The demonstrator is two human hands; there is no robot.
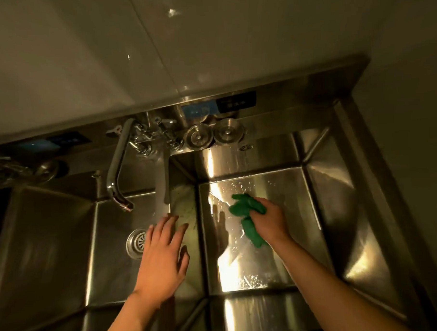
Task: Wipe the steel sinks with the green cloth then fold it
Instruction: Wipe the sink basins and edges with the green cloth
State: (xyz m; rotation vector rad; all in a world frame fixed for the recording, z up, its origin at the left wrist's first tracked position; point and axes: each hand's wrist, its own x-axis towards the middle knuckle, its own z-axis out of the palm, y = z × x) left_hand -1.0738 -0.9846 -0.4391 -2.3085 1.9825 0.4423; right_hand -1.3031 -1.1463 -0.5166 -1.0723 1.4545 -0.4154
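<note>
Two bare forearms reach up from the bottom of the frame. The left hand (163, 255) is spread flat, fingers loose, over the left sink (53, 247), partly covering its drain (137, 242) at centre. The right hand (267, 219) clenches the bunched green cloth (247, 211) down inside the right sink (327, 210), whose wet floor shows droplets. A tap (118, 169) overhangs the left sink. Two round plugs (212, 134) rest on the back ledge, upper centre.
</note>
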